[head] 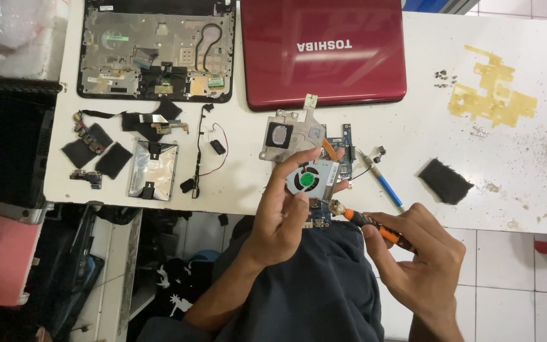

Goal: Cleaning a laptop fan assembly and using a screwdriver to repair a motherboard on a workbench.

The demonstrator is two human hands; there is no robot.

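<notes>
Head view: the left hand [283,212] is clamped on a fan [310,178] attached to a board [343,152], held above the table [413,126] edge. The right hand [422,256] grips an orange screwdriver [368,225], its tip just beside the fan. A red laptop lid [323,50], an open chassis [156,50] and a blue tool [384,183] lie nearby.

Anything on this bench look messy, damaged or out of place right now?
Yes: the white table has brownish specks and stains along its right side, near a yellowish cut sheet. Small screws lie loose beside it.
</notes>
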